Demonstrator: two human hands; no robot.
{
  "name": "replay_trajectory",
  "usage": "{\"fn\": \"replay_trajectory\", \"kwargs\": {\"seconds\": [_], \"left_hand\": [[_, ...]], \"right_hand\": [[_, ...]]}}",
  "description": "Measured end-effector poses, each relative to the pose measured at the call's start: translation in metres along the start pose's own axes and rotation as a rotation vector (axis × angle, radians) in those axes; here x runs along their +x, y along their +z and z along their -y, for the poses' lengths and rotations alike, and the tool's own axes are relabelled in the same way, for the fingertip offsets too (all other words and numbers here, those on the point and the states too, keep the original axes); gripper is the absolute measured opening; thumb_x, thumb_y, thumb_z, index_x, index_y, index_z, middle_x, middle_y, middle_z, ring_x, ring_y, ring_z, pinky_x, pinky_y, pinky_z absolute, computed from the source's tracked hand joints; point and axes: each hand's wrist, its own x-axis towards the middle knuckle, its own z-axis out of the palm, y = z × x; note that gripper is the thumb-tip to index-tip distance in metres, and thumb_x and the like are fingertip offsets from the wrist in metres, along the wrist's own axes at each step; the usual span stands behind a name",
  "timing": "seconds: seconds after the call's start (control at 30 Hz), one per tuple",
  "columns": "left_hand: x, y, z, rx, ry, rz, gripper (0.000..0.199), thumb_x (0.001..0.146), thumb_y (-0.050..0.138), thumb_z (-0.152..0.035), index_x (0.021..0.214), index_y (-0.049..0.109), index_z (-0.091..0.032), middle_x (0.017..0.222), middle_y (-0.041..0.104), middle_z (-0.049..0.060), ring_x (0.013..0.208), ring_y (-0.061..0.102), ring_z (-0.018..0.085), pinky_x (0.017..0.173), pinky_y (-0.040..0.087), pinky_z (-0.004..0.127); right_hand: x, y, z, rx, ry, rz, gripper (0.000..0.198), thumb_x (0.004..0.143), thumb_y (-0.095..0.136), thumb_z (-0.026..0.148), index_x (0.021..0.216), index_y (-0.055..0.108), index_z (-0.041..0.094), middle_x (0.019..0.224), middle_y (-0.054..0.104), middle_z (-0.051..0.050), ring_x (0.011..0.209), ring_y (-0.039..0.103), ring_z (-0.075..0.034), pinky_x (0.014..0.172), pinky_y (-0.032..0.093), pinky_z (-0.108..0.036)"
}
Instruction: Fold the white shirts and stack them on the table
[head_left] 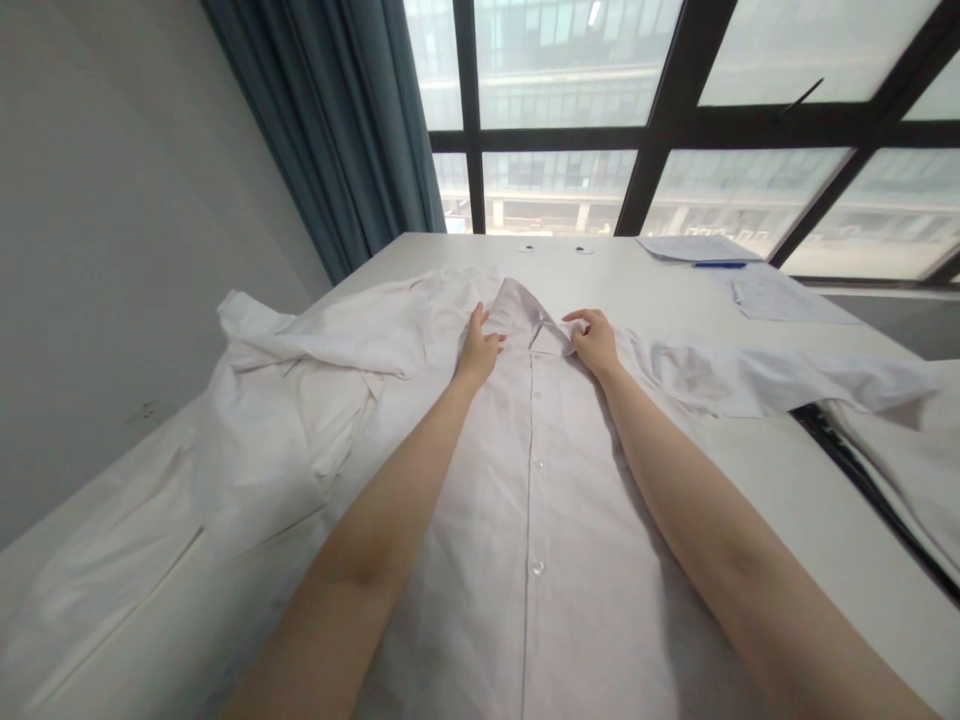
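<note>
A white button-up shirt [487, 560] lies front up on the table, its row of buttons running down the middle. Its collar [517, 310] stands partly raised at the far end. My left hand [478, 352] is at the left side of the collar, thumb and fingers around the cloth edge. On the other side, my right hand [595, 343] pinches the collar's right edge, with the index finger stretched along it. Some fingertips are hidden by the fabric. The right sleeve [750, 378] stretches out across the table, while bunched white cloth [300, 400] lies to the left.
The white table [622, 290] reaches to the window. Papers [697, 249] and a blue pen [720, 265] lie at its far right. A dark slot [870, 480] crosses the right side, near more white cloth [915, 440]. A blue curtain [345, 130] hangs behind, left.
</note>
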Motion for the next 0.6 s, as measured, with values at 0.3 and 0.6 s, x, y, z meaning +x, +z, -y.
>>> {"fn": "replay_trajectory", "kwargs": {"seconds": [0.3, 0.6], "left_hand": [[0.036, 0.012, -0.012, 0.130, 0.009, -0.027, 0.089, 0.078, 0.046, -0.003, 0.154, 0.013, -0.035, 0.160, 0.023, 0.010, 0.078, 0.067, 0.010, 0.045, 0.046, 0.016], [0.039, 0.005, -0.004, 0.366, 0.130, 0.025, 0.053, 0.075, 0.054, -0.002, 0.123, 0.064, -0.021, 0.110, 0.061, 0.007, 0.087, 0.063, 0.017, 0.069, 0.056, 0.026]], "right_hand": [[-0.001, -0.001, 0.002, 0.020, -0.026, 0.010, 0.042, 0.064, 0.043, 0.007, 0.093, 0.072, 0.017, 0.103, 0.063, -0.010, 0.086, 0.059, -0.022, 0.084, 0.048, -0.037], [0.001, 0.000, 0.000, 0.004, 0.040, -0.037, 0.036, 0.072, 0.041, 0.013, 0.092, 0.070, 0.018, 0.105, 0.066, -0.010, 0.093, 0.060, -0.023, 0.086, 0.047, -0.036]]}}
